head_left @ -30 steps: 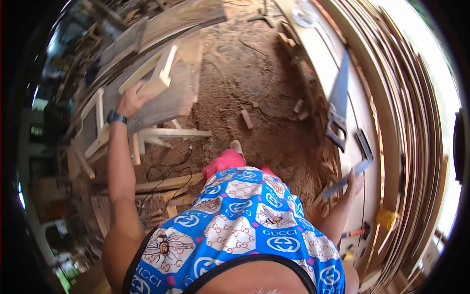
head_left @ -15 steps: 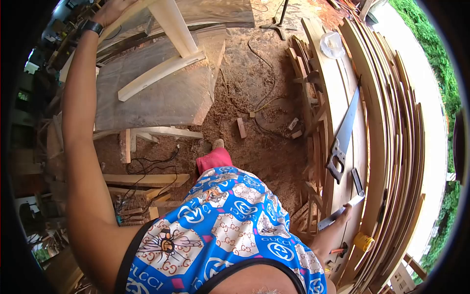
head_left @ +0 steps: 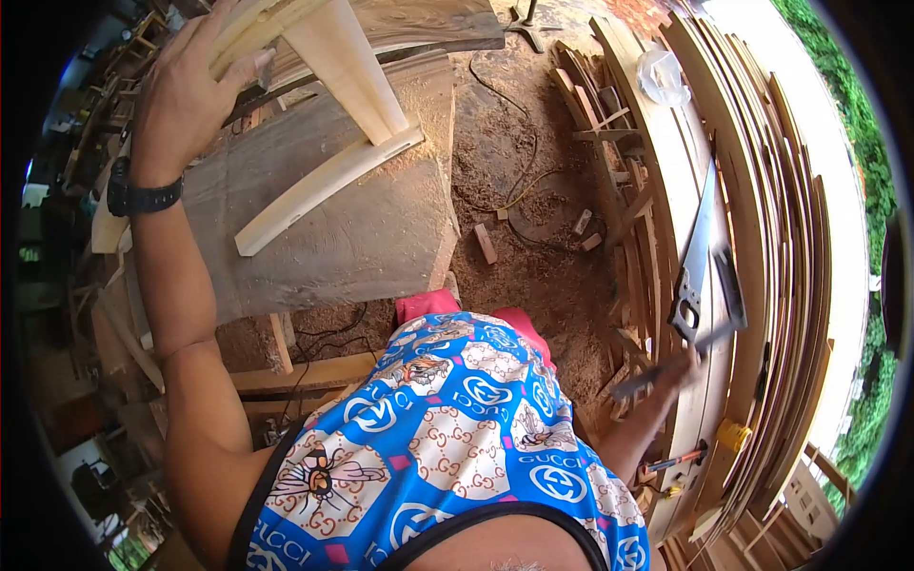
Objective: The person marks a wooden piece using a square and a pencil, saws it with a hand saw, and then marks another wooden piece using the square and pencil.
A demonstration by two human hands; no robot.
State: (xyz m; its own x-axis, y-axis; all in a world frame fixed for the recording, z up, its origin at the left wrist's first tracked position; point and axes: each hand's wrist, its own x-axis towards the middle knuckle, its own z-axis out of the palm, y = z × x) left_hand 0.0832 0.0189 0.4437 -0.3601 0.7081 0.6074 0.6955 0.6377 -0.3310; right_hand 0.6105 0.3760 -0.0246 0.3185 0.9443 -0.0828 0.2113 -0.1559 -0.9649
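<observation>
We are in the step of carrying the pale wooden frame (head_left: 324,105): our left hand (head_left: 186,100) is closed around its top rail, holding it above the grey slab (head_left: 352,238), near the slab's far edge. Our right hand (head_left: 681,366) grips a flat metal square (head_left: 666,366), low at the near edge of the plank stack (head_left: 762,190), beside the handsaw (head_left: 700,257). Next, we think, the frame needs a stable place on the slab, so the left hand must lower it slowly.
</observation>
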